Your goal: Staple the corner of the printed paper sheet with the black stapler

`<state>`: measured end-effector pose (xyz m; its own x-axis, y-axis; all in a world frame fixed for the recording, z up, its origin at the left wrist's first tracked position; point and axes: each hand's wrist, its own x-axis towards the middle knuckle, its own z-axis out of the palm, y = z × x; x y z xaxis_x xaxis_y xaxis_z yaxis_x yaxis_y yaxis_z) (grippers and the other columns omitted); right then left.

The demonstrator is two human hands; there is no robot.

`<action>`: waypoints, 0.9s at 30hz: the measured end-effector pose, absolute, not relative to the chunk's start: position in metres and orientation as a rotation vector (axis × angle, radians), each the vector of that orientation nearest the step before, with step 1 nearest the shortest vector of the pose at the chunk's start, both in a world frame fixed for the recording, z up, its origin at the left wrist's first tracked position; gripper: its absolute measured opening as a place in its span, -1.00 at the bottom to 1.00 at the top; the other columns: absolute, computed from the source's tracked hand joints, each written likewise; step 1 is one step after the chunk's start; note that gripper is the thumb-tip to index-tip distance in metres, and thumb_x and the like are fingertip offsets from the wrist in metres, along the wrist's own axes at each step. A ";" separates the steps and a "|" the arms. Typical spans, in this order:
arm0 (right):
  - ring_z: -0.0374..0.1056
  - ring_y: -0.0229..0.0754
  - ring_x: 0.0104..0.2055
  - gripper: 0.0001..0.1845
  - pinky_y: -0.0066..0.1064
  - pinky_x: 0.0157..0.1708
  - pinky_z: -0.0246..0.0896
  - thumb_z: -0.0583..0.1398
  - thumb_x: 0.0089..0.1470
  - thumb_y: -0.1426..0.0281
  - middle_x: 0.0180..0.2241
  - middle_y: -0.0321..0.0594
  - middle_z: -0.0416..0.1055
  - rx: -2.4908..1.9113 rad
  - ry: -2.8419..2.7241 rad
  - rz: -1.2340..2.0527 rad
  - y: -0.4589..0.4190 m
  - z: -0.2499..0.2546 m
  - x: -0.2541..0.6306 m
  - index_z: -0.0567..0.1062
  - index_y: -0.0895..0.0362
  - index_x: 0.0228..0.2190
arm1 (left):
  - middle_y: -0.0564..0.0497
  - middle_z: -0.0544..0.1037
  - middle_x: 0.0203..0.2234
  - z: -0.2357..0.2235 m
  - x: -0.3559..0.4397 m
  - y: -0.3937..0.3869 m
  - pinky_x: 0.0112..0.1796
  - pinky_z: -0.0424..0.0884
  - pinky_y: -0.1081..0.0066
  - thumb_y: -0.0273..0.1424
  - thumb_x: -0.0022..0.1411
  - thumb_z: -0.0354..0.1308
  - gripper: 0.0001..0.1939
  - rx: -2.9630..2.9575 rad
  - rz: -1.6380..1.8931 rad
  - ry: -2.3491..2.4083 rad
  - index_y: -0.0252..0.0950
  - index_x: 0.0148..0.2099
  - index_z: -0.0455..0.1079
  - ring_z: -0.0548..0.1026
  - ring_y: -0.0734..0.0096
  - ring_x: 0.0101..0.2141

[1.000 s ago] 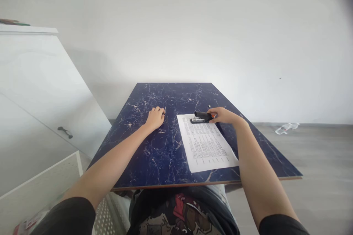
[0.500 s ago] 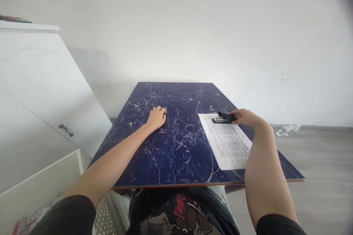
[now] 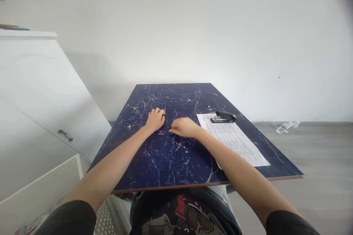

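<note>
Flat on the blue marbled table [image 3: 171,158], left of the middle, lies my left hand [image 3: 155,120], fingers spread and bent a little. My right hand [image 3: 184,127] is just to its right, a short gap apart, with fingers loosely curled and no object visible in them. A black stapler [image 3: 223,117] with an orange end rests on the top edge of a printed sheet of paper [image 3: 234,139] at the right of the table. My right forearm passes over the sheet's left and lower part and hides some of it.
A tiny dark and silver item [image 3: 209,107] sits beyond the paper. On the left stand a white cabinet [image 3: 41,80] with a dark handle [image 3: 65,135] and a white-rimmed bin or crate [image 3: 41,180]. A clear plastic item [image 3: 287,127] lies on the floor by the wall.
My right hand slid the paper and stapler to the right, then let go of the stapler and came left towards my left hand. My left hand stayed in place.
</note>
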<state>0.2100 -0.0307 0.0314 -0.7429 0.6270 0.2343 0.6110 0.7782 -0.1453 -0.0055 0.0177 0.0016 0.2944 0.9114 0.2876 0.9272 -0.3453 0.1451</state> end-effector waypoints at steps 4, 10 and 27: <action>0.24 -0.27 -0.40 -0.64 -0.41 -0.36 -0.01 0.14 0.35 0.28 -0.41 -0.28 0.37 -0.860 -2.683 0.170 -0.031 0.003 0.197 0.38 0.13 -0.50 | -0.12 0.42 -0.03 0.001 -0.005 0.018 0.01 0.32 0.12 -0.40 0.40 0.01 -0.80 -2.487 -0.506 -1.752 -0.21 0.00 0.40 0.35 0.07 0.01; 0.18 -0.29 -0.42 -0.63 -0.44 -0.32 0.02 0.19 0.30 0.33 -0.47 -0.35 0.23 -0.734 -2.617 0.407 -0.027 0.008 0.210 0.27 0.12 -0.54 | -0.14 0.41 -0.03 0.002 -0.005 0.018 0.01 0.32 0.11 -0.39 0.40 0.00 -0.79 -2.495 -0.493 -1.755 -0.21 0.01 0.40 0.35 0.07 0.01; 0.17 -0.28 -0.42 -0.63 -0.43 -0.30 0.05 0.18 0.30 0.33 -0.46 -0.36 0.21 -0.691 -2.626 0.463 -0.026 0.011 0.213 0.25 0.11 -0.53 | -0.15 0.40 -0.01 0.003 -0.005 0.017 0.03 0.31 0.10 -0.40 0.40 -0.02 -0.77 -2.503 -0.491 -1.769 -0.20 0.02 0.39 0.34 0.06 0.03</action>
